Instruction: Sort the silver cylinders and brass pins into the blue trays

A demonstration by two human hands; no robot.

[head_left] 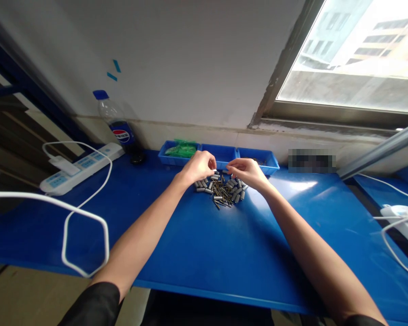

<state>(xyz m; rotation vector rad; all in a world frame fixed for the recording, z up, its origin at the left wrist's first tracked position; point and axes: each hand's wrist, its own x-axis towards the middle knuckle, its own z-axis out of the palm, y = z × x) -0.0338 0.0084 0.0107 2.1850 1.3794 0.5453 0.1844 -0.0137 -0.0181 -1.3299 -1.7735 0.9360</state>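
Observation:
A loose pile of grey cylinders (238,195) and thin brass-coloured pins (223,192) lies on the blue table (204,253). Over the pile's far left side, my left hand (201,165) is closed in a pinch, a small silver-grey cylinder (215,171) at its fingertips. My right hand (247,172) pinches above the far right side, facing the left across a short gap; whatever its fingertips hold is too small to make out. Behind both hands stands a blue three-part tray (219,156), partly hidden by them.
Green plastic packaging (182,148) fills the tray's left compartment; thin dark pieces (258,161) lie in the right one. At left are a cola bottle (120,129), a white power strip (83,167) and its looping cable (108,240). Another power strip (403,217) is at far right.

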